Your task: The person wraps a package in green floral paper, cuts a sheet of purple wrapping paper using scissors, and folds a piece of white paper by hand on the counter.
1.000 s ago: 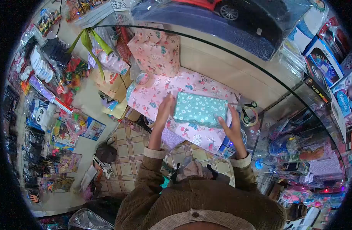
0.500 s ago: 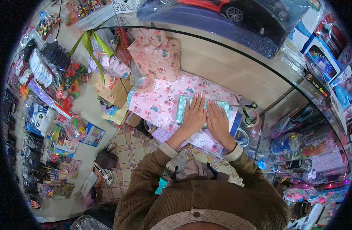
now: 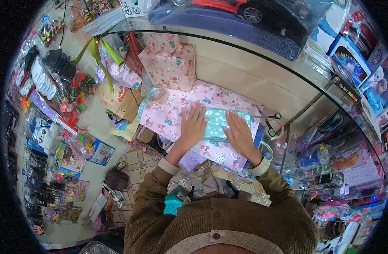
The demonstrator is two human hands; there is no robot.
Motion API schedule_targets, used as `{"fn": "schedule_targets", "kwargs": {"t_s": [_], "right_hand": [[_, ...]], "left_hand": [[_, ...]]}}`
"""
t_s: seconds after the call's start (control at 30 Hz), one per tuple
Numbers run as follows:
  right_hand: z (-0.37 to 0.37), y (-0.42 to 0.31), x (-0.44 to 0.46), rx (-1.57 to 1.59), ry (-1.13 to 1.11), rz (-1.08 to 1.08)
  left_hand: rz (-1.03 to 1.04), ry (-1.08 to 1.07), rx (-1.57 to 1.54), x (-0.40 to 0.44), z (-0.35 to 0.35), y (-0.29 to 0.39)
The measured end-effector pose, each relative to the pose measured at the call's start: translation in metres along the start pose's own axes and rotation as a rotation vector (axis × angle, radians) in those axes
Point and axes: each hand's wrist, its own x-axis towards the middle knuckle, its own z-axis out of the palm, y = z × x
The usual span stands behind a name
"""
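A flat, teal package with white daisies (image 3: 216, 123) lies on pink floral wrapping paper (image 3: 172, 112). Flat against its left side rests my left hand (image 3: 194, 128), fingers stretched out and partly over the paper. My right hand (image 3: 241, 132) lies on the package's right part, fingers extended and thumb spread. Neither hand grips anything. Just right of the package are scissors with dark green handles (image 3: 273, 122) and a roll of tape (image 3: 278, 129). Another tape roll (image 3: 156, 95) sits at the paper's upper left.
A pink floral gift bag (image 3: 170, 63) stands behind the paper. A curved glass edge (image 3: 244, 51) runs above the work surface, with a boxed toy car (image 3: 232, 29) beyond. Packaged goods crowd the left, and a glass case (image 3: 325, 156) holds items at right.
My left hand has slid left from the package's middle to its left edge. My right hand has shifted slightly right, so the daisy pattern shows between them.
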Motion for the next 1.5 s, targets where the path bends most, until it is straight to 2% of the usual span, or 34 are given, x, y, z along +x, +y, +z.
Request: {"fn": "schedule_targets", "kwargs": {"t_s": [0.07,0.17,0.27,0.37,0.4,0.5,0.6,0.7,0.77,0.83,0.87,0.97,1.07,1.17,1.27,1.37,1.5], "right_hand": [[0.0,0.001,0.001,0.008,-0.006,-0.012],[-0.006,0.004,0.001,0.046,-0.029,-0.029],[-0.01,0.009,0.0,0.198,-0.013,-0.035],[-0.016,0.011,0.001,0.437,-0.026,0.015],[-0.021,0.009,0.005,0.431,-0.041,-0.024],[-0.04,0.009,0.022,0.371,-0.121,-0.121],[-0.046,0.02,0.029,0.247,-0.249,-0.18],[-0.035,0.028,0.029,0.158,-0.301,-0.225],[-0.025,0.029,0.022,0.118,-0.336,-0.228],[-0.02,0.028,0.021,0.097,-0.303,-0.218],[-0.019,0.028,0.02,0.098,-0.293,-0.219],[-0.023,0.022,0.018,0.089,-0.284,-0.204],[-0.022,0.018,0.017,0.076,-0.253,-0.197],[-0.02,0.016,0.016,0.06,-0.231,-0.189],[-0.019,0.014,0.017,0.044,-0.214,-0.189],[-0.019,0.015,0.016,0.04,-0.198,-0.194],[-0.018,0.013,0.016,0.033,-0.18,-0.199]], "left_hand": [[-0.002,0.021,0.105,-0.006,-0.007,-0.012],[-0.16,-0.068,0.297,-0.014,-0.009,-0.043],[-0.472,-0.046,0.218,-0.039,-0.014,-0.078],[-0.492,0.101,-0.021,-0.057,-0.028,-0.077],[-0.532,0.096,-0.276,-0.057,-0.034,-0.068],[-0.42,0.149,-0.864,-0.052,-0.033,-0.042],[-0.536,0.164,-1.322,-0.035,0.005,-0.039],[-0.622,0.194,-1.672,-0.021,0.01,-0.013],[-0.724,0.13,-1.597,-0.013,0.017,-0.014],[-0.764,0.042,-1.404,-0.008,-0.027,0.013],[-0.791,0.149,-1.442,-0.01,0.041,-0.018],[-0.792,0.085,-1.279,0.001,0.006,0.001],[-0.778,0.074,-1.043,0.005,0.026,-0.007],[-0.757,-0.049,-1.239,0.002,0.038,-0.019],[-0.746,0.053,-1.1,0.0,0.064,-0.03],[-0.834,0.01,-1.283,0.001,0.034,-0.013],[-0.799,0.04,-1.334,-0.002,0.052,-0.023]]}}
